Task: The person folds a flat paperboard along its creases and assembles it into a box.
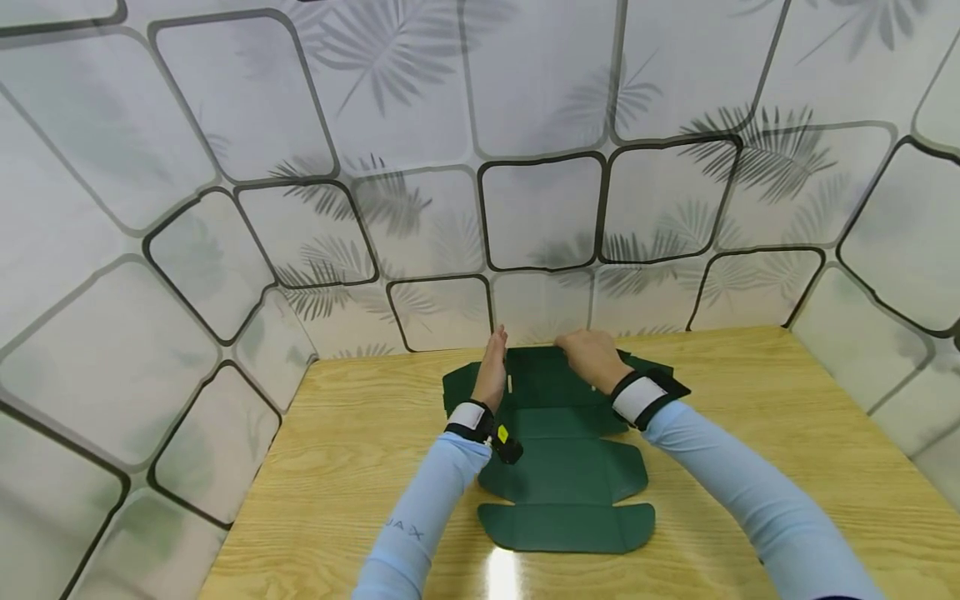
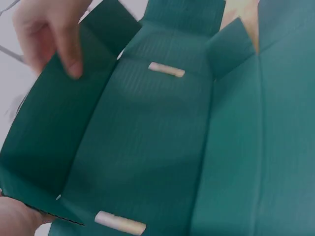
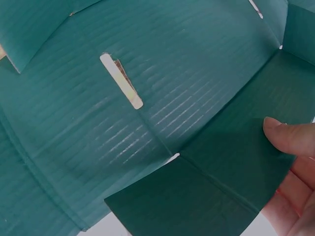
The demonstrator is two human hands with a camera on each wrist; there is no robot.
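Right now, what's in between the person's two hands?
A panel of green cardboard lies between the left hand and the right hand. The head view shows it.

Sleeves cropped, green cardboard partly hidden

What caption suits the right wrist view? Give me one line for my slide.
Fingers of the right hand grip a raised flap of green cardboard near a pale slot.

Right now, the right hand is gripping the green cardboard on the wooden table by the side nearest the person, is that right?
Not the nearest side: the head view shows the right hand gripping the green cardboard on the wooden table by its far side.
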